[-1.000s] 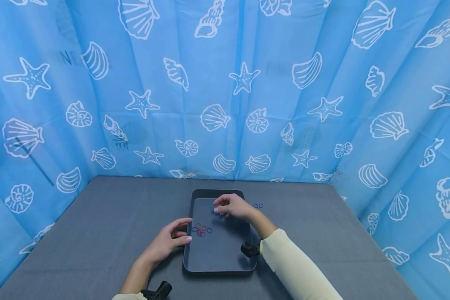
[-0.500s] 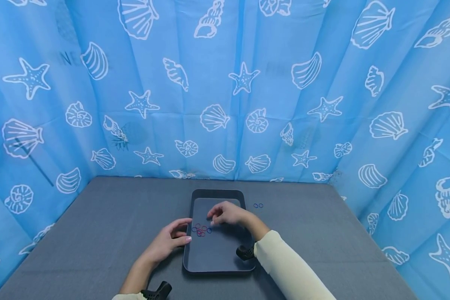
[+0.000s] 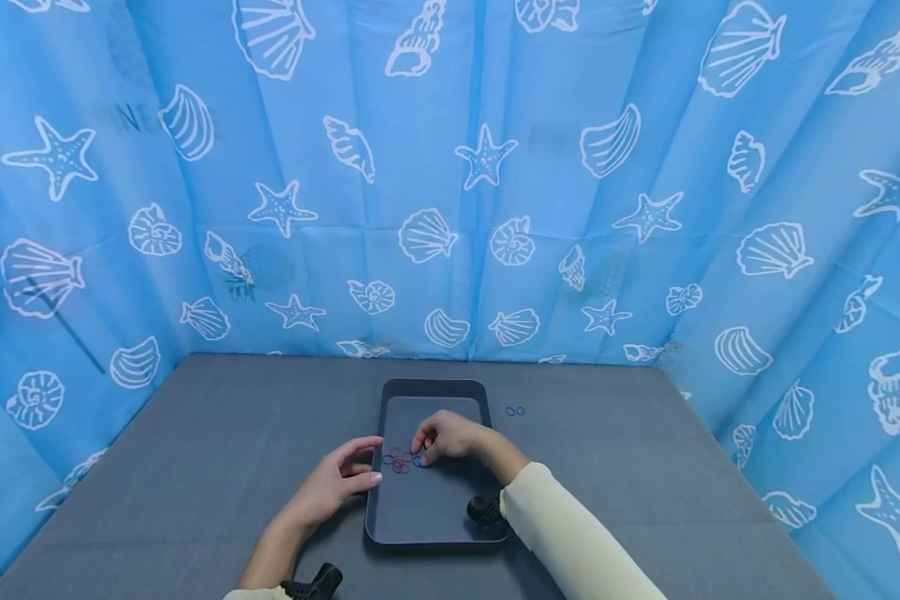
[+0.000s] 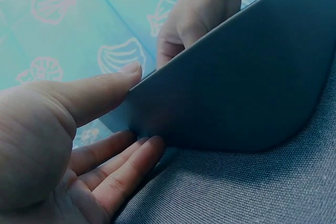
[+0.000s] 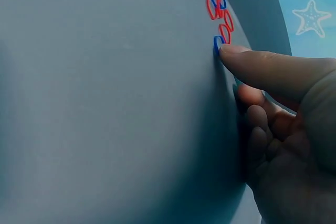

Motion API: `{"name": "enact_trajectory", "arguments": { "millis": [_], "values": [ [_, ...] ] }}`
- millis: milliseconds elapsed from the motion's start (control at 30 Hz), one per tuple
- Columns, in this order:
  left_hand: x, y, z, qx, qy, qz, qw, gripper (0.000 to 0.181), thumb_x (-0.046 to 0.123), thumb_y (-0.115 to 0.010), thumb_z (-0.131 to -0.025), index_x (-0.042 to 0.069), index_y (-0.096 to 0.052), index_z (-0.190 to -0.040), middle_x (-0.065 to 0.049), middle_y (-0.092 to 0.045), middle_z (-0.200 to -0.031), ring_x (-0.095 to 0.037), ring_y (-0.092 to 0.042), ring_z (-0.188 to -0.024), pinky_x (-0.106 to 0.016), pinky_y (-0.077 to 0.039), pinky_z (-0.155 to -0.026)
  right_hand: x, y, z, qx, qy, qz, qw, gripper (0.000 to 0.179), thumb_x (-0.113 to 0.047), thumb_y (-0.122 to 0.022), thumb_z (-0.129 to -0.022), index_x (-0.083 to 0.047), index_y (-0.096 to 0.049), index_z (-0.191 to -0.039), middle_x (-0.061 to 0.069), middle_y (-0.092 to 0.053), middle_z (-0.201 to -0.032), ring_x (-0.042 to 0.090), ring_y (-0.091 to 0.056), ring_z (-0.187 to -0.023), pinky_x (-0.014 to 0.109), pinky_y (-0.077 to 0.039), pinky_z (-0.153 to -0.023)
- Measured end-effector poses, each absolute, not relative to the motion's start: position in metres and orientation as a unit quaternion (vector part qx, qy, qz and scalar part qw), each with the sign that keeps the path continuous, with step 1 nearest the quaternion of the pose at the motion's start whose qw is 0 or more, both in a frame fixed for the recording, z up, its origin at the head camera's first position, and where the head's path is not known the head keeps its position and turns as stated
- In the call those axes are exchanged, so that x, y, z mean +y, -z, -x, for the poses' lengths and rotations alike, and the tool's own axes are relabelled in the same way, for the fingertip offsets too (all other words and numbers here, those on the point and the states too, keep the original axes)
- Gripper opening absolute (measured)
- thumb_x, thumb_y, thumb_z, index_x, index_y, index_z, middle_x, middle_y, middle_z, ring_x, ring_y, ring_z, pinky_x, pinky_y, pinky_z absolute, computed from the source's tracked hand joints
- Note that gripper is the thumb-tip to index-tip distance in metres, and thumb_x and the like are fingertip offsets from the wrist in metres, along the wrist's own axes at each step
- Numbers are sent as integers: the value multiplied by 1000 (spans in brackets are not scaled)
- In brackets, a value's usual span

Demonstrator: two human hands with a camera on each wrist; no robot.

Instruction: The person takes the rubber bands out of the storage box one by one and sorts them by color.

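A dark grey tray [image 3: 435, 508] lies on the table. Inside it, near the left wall, sits a cluster of several thin red and blue rings [image 3: 399, 461]. My left hand [image 3: 337, 477] rests against the tray's left wall, its thumb at the rim and other fingers low on the outside. My right hand [image 3: 450, 437] is over the tray with its fingers bent down to the cluster's right end. Its thumb [image 5: 236, 56] touches or nearly touches a blue ring [image 5: 218, 45]; the index fingertip stands apart from the thumb.
Two blue rings [image 3: 515, 411] lie on the grey tablecloth [image 3: 592, 467] right of the tray. A blue curtain [image 3: 450, 183] with white shell prints stands behind the table and along its sides. Each wrist carries a black camera mount [image 3: 484, 510].
My right hand has moved left and toward me, from the tray's far part down to the ring cluster. My left hand has stayed at the tray's wall.
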State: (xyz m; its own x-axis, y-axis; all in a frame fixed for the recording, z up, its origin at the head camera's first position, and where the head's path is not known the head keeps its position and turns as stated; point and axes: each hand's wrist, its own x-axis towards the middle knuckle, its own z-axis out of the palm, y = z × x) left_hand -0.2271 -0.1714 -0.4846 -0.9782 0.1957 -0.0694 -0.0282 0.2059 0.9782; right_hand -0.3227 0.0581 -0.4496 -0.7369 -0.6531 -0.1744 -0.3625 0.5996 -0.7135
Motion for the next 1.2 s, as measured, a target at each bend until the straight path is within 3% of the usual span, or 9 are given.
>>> {"name": "enact_trajectory", "arguments": {
  "millis": [500, 733, 1200],
  "values": [
    [-170, 483, 224, 771, -629, -49, 86, 52, 16, -69, -91, 13, -51, -140, -21, -44, -142, -25, -59, -106, -45, -51, -88, 58, 453, 322, 879, 294, 316, 202, 13, -5, -74, -84, -13, -68, -76, -4, -58, -76, 9, -51, -69, 24, -41, -63],
    [-170, 484, 225, 772, -628, -47, 84, 52, 12, -68, -92, 11, -50, -140, -22, -44, -142, -26, -59, -106, -45, -51, -87, 59, 453, 322, 880, 278, 330, 201, 13, -6, -70, -88, -12, -69, -77, -4, -55, -81, 8, -50, -73, 24, -41, -66],
    [-170, 483, 226, 774, -626, -53, 84, 52, 16, -69, -91, 13, -51, -140, -22, -43, -142, -25, -58, -106, -45, -51, -88, 61, 445, 322, 865, 322, 319, 215, 12, -3, -64, -91, -8, -69, -82, -3, -61, -75, 11, -53, -69, 25, -42, -66]
  ]
}}
